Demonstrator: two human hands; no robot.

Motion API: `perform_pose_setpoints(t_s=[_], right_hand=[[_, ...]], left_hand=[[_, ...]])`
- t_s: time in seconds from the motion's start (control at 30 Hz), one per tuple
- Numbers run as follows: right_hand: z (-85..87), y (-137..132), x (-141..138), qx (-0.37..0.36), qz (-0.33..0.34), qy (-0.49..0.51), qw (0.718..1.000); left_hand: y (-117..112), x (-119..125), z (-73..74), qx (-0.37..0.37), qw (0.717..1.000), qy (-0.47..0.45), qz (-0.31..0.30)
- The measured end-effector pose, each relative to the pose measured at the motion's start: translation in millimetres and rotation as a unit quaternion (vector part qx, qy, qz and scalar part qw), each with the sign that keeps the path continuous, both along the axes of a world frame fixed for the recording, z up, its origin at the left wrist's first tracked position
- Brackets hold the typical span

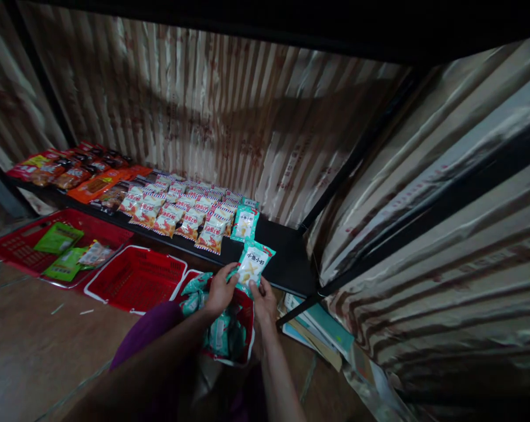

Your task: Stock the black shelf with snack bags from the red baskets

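Observation:
My left hand (219, 289) and my right hand (263, 300) both pinch the lower edge of a teal and white snack packet (252, 263), held just over the front edge of a low black shelf (286, 258). One packet of the same kind (245, 223) lies flat on the shelf a little further back. Below my hands stands a red basket (246, 328) with several more teal packets (221, 334) in it.
Rows of red and white snack packets (181, 210) and orange and red ones (78, 170) fill the shelf's left part. Two more red baskets (135, 278) (14, 246) sit on the floor, the far one holding green packets (58, 237). Flat books or boards (317, 328) lie under the shelf's right corner.

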State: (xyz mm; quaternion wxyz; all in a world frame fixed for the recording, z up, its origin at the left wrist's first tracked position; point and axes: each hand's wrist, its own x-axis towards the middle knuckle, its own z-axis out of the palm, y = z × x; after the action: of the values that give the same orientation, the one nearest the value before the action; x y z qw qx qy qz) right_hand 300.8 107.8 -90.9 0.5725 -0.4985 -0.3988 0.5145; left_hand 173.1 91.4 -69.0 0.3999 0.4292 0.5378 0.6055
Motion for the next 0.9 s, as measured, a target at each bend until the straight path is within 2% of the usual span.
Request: perform_pose_setpoints(t_s=[0.1, 0.2, 0.27, 0.37, 0.63, 0.73, 0.9], right_hand=[[13.1, 39, -12, 0.003, -0.047, -0.014, 0.999], [22.4, 73, -20, 0.017, -0.054, -0.035, 0.998], [24.7, 90, -23, 0.026, -0.047, -0.050, 0.997], [22.4, 110, -26, 0.038, -0.028, -0.077, 0.996], [0.5, 149, -35, 0.064, -0.007, -0.210, 0.975], [-1.5, 153, -38, 0.059, -0.008, -0.274, 0.960], [1.6, 151, -39, 0.062, -0.042, -0.389, 0.918]], left_hand=[[30, -3, 10.3, 0.029, 0.997, 0.069, 0.019], [53, -4, 14.1, 0.082, 0.985, 0.148, 0.023], [64, -4, 11.1, 0.109, 0.974, 0.197, 0.019], [76, -4, 1.3, 0.108, 0.964, 0.243, 0.015], [98, -7, -15.0, 0.090, 0.937, 0.337, -0.002], [105, -9, -21.4, 0.092, 0.933, 0.347, 0.002], [109, -8, -27.8, 0.093, 0.920, 0.381, 0.009]])
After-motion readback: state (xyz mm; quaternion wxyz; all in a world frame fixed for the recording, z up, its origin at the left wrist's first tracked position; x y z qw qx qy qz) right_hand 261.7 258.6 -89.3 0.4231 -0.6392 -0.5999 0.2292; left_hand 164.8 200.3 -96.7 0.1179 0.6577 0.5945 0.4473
